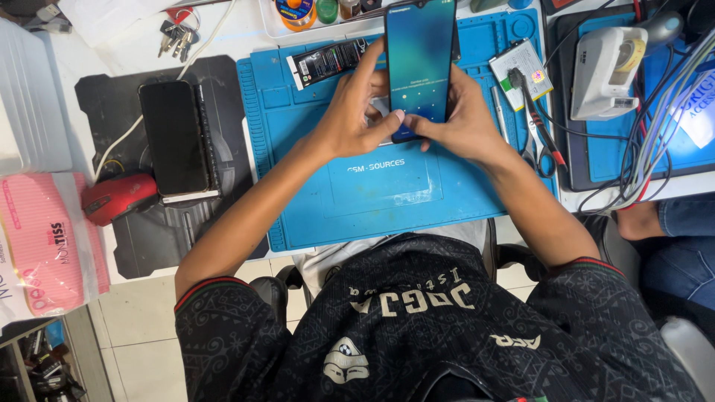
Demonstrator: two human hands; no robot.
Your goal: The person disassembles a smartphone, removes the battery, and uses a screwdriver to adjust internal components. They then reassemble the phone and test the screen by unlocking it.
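phone [419,59] | upright between left hand [350,119], right hand [462,119] | both hands gripping

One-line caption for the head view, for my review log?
Both hands, left hand and right hand, hold a lit smartphone upright over a blue work mat.

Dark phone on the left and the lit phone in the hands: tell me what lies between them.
In the head view, between the dark phone and the lit phone lie the blue mat's left part, a black tube and the left hand.
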